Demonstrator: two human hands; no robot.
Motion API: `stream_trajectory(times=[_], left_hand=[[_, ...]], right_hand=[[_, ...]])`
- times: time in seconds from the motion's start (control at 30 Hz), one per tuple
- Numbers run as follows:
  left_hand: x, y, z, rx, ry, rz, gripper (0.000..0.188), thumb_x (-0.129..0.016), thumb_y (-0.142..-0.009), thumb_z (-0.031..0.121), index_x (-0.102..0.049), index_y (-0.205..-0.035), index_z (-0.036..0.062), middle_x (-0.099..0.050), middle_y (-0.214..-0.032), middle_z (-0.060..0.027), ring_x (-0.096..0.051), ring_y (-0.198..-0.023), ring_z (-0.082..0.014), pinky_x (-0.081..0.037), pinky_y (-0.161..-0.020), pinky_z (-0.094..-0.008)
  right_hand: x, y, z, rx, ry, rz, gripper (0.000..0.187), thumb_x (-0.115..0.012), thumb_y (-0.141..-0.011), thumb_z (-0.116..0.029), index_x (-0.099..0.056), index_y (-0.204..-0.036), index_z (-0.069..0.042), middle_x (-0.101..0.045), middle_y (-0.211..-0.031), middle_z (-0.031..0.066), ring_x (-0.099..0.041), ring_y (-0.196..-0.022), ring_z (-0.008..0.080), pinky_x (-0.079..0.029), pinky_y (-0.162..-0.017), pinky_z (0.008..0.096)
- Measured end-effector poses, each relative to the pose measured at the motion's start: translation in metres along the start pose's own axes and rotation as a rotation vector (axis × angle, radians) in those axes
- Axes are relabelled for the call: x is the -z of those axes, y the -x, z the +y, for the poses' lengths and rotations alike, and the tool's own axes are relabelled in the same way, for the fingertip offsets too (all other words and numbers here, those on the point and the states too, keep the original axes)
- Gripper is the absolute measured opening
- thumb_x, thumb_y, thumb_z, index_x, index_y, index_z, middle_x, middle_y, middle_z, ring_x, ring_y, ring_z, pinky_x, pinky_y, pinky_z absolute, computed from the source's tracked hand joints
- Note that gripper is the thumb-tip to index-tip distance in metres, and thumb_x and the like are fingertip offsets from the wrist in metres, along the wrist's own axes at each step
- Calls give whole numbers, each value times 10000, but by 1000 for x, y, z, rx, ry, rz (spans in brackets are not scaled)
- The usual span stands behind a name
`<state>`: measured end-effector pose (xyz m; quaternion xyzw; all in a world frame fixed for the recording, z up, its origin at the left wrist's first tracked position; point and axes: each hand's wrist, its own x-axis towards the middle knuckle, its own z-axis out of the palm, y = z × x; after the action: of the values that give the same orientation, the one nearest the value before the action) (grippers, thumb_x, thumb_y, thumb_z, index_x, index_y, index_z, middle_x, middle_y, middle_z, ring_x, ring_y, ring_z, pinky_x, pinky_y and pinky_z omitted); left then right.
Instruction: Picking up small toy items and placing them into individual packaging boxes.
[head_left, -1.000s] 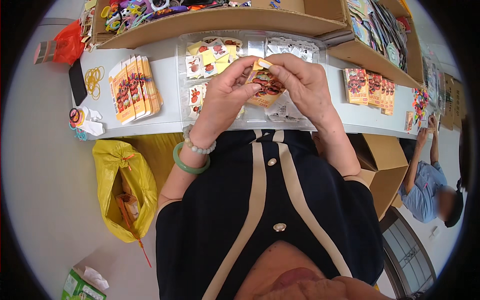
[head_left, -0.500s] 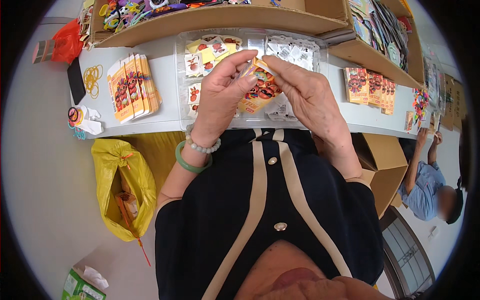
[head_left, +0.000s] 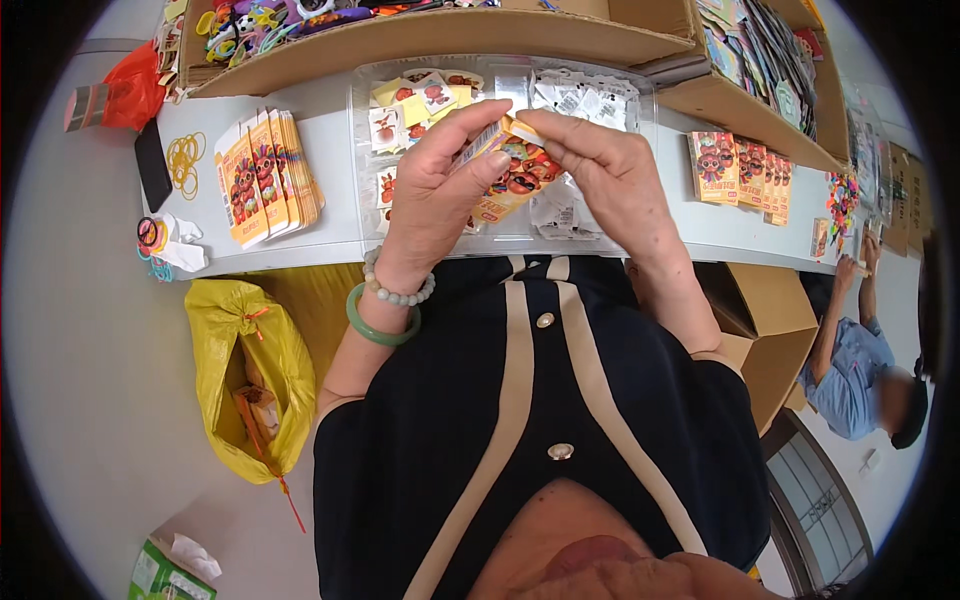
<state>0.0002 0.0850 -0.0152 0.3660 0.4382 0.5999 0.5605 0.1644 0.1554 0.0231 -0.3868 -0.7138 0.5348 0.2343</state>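
A small orange cardboard box (head_left: 524, 172) with cartoon figures on its front is held over the clear plastic tray (head_left: 358, 140). My left hand (head_left: 428, 195) grips the box along its left side, thumb across the front. At the top end, the fingers of my right hand (head_left: 622, 185) pinch the box by its flap edge. Whether anything is inside the box cannot be seen. Beneath my hands, the tray holds cartoon picture cards (head_left: 433, 95) on its left part and small white printed packets (head_left: 590, 100) on its right part.
Flat orange boxes (head_left: 262, 180) stand stacked on the left, beside rubber bands (head_left: 186, 160) and a black phone (head_left: 153, 165). Several orange boxes (head_left: 714, 165) lie in a row on the right. Cardboard bins (head_left: 450, 42) line the back. A yellow bag (head_left: 215, 370) hangs below; a co-worker (head_left: 855, 370) sits right.
The box has tilted slightly and shows more of its left side. My right hand has drawn its fingers in at the top flap; my left hand keeps its hold.
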Motion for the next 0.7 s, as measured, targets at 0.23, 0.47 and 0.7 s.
stream_trajectory(times=[0.23, 0.47, 0.7], left_hand=[[2, -2, -4, 11, 66, 76, 394, -590, -859, -2, -506, -1244, -18, -600, -1016, -41, -549, -881, -62, -468, -798, -205], [-3, -4, 1, -9, 143, 72, 412, -577, -868, -6, -476, -1268, -18, -602, -1024, -47, -557, -891, -76, -469, -802, -217], [0, -1, 8, 28, 240, 57, 437, -576, -878, 16, -441, -1293, -1, -593, -1017, -55, -564, -939, -100, -458, -853, -236]], right_hand=[[0, 1, -6, -20, -26, -94, 323, -528, -915, -44, -557, -1236, -30, -614, -1175, 128, -575, -1074, 163, -449, -924, 283], [-8, -1, -2, 152, 327, 11, 321, -548, -913, -80, -562, -1228, -18, -611, -1175, 115, -569, -1070, 164, -444, -918, 277], [0, 6, 5, 36, -284, -22, 288, -592, -880, -71, -604, -1157, 7, -631, -1105, 85, -578, -1011, 141, -457, -882, 269]])
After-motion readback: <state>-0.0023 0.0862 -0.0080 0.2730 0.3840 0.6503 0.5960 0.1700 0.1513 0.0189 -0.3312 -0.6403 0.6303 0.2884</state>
